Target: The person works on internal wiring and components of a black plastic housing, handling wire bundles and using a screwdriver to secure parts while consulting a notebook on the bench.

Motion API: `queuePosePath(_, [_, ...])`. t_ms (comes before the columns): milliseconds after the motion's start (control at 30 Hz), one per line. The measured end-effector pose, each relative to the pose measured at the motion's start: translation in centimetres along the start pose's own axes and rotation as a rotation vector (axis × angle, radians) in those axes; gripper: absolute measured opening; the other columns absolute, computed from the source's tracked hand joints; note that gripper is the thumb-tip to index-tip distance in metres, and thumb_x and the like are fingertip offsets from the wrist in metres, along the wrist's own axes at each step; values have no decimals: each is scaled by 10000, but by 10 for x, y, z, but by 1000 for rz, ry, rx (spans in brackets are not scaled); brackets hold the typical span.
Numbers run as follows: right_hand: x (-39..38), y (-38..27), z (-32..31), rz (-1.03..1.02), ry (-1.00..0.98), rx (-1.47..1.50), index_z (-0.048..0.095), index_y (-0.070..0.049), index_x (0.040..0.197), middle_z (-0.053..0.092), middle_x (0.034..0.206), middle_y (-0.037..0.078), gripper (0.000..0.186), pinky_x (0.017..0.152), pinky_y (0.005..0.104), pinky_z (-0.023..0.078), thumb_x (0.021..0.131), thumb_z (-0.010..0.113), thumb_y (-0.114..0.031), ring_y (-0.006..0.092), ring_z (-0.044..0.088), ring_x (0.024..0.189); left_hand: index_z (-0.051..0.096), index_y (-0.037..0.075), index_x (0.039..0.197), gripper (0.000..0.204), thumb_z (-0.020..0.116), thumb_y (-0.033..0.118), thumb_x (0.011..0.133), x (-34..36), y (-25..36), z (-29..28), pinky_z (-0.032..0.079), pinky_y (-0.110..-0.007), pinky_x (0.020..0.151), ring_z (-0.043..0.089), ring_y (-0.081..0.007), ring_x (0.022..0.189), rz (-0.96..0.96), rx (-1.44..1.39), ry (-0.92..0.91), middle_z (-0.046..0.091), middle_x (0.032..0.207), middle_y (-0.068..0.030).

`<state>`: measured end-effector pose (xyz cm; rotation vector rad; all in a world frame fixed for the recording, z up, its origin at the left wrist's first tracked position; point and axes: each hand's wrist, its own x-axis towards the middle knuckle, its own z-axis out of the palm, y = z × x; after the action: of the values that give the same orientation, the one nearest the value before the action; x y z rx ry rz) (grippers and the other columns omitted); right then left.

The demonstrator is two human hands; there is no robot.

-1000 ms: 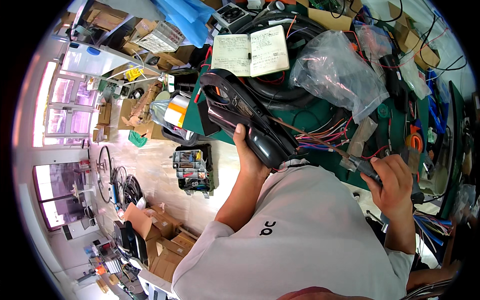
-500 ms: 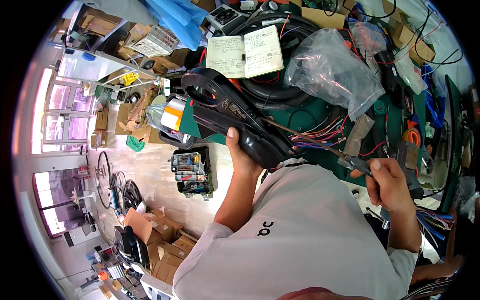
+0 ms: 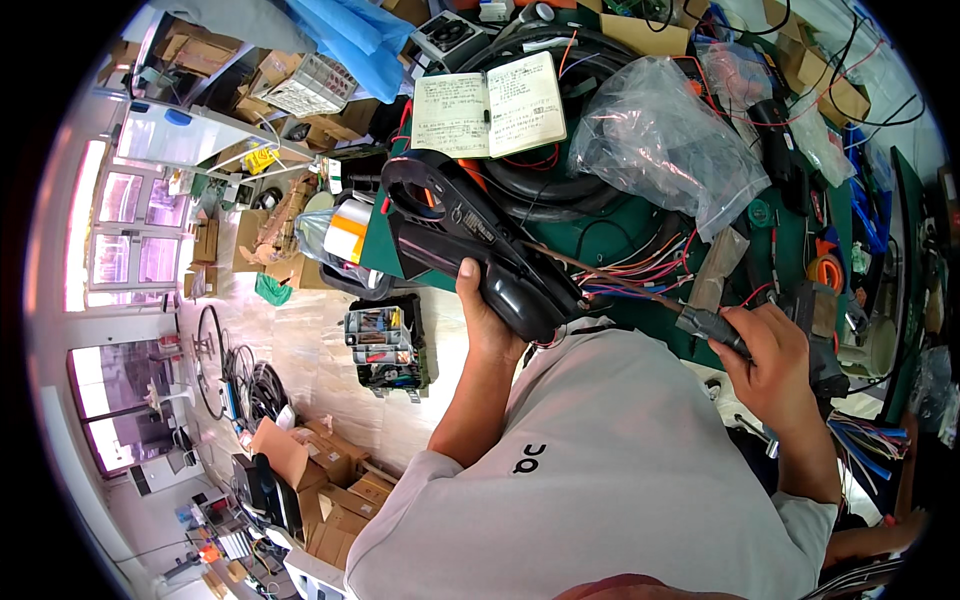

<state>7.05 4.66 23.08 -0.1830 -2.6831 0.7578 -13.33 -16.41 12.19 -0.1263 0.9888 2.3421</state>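
My left hand [image 3: 490, 322] grips a black plastic housing with a loop handle [image 3: 465, 240], like an EV charging gun, from below. Its thumb lies along the side and its other fingers are mostly hidden underneath. A long-shafted screwdriver [image 3: 712, 326] with a grey handle is in my right hand [image 3: 770, 360], fingers closed round the back of the handle. The shaft runs left to the housing's right side, where the tip goes out of sight; whether it meets a screw I cannot tell. Both are held in front of my body at the bench edge.
On the green bench [image 3: 600, 235] lie an open notebook [image 3: 490, 105], a coil of thick black cable [image 3: 540, 195], a clear plastic bag [image 3: 665, 140] and colored wires [image 3: 640, 265]. A compartment toolbox [image 3: 385, 345] stands on the floor to the left, near cardboard boxes [image 3: 335, 490].
The housing has tilted slightly, its loop handle shifting right and down. My right hand has turned on the screwdriver handle, from a fingertip hold at the end to a fuller grip.
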Motion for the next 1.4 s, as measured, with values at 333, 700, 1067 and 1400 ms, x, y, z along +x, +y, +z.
queuePosePath(333, [5,-11,-11,328,-73,487,590,24,1100,560,699,66,355,550,297,425,888,672,-249,148,546,627,497,34,1223,708,596,606,818,1,-2,1,500,-402,925,611,-270,1015,-18,-28,-10,615,1091,-130])
queuePosePath(700, [-1,8,-13,615,-356,717,634,31,839,474,511,-16,357,428,232,303,962,567,-297,46,419,447,468,34,1284,711,603,562,827,0,0,1,475,-433,966,596,-279,1060,-53,15,-8,601,1156,-136])
queuePosePath(1067, [1,-2,-15,264,-275,282,573,11,847,532,596,147,229,479,345,401,900,635,-203,299,563,514,474,28,1275,664,580,531,854,2,-1,-9,474,-416,967,597,-273,1059,-72,-2,-50,608,1152,-134])
queuePosePath(1400, [3,18,-11,624,-655,876,612,19,917,461,554,10,285,461,271,353,957,559,-258,97,448,479,484,7,1249,665,579,535,857,-2,0,-17,478,-416,959,610,-283,1034,-35,32,-38,620,1120,-152])
